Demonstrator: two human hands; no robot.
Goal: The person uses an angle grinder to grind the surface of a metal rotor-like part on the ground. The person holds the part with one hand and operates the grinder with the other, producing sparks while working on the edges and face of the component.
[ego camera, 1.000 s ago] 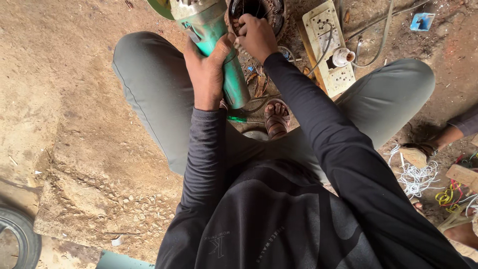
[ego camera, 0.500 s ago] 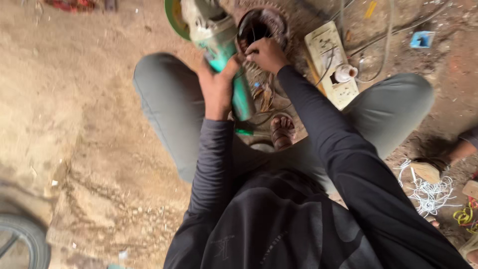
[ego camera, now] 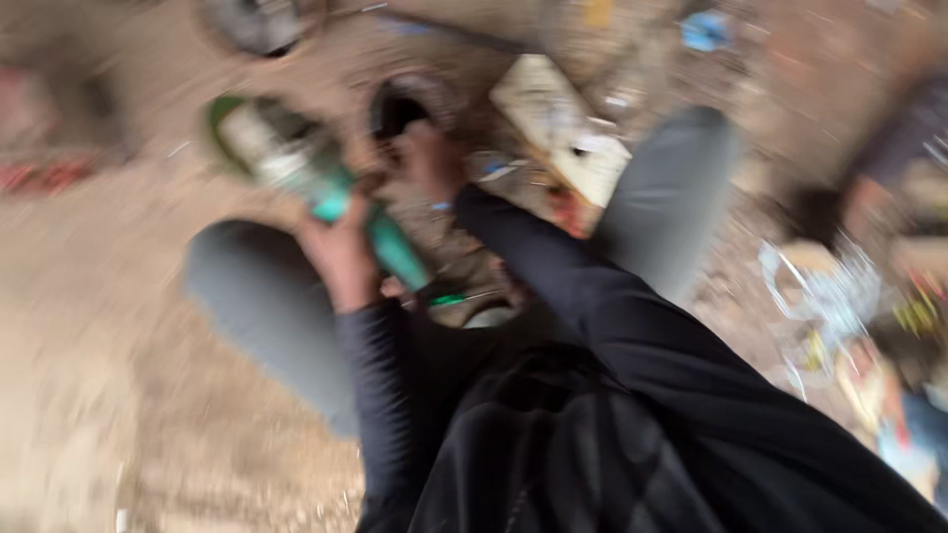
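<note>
The picture is heavily blurred by motion. My left hand (ego camera: 341, 257) grips the green body of an angle grinder (ego camera: 306, 183), whose head and guard point to the upper left. My right hand (ego camera: 430, 158) rests on a dark round metal part (ego camera: 400, 104) that lies on the ground between my knees; whether the fingers grip it is unclear. My grey-trousered knees (ego camera: 257, 296) spread to both sides, and my dark sleeves fill the lower middle.
A pale switchboard with sockets (ego camera: 558, 123) lies on the dirt floor right of the round part. White wire coils and small coloured bits (ego camera: 829, 296) are scattered at the right. Another round object (ego camera: 262, 25) sits at the top left.
The view has swung, so everything now sits lower and further left in the picture. The grinder tilts more toward the left. Both hands keep their places on the grinder and the round part.
</note>
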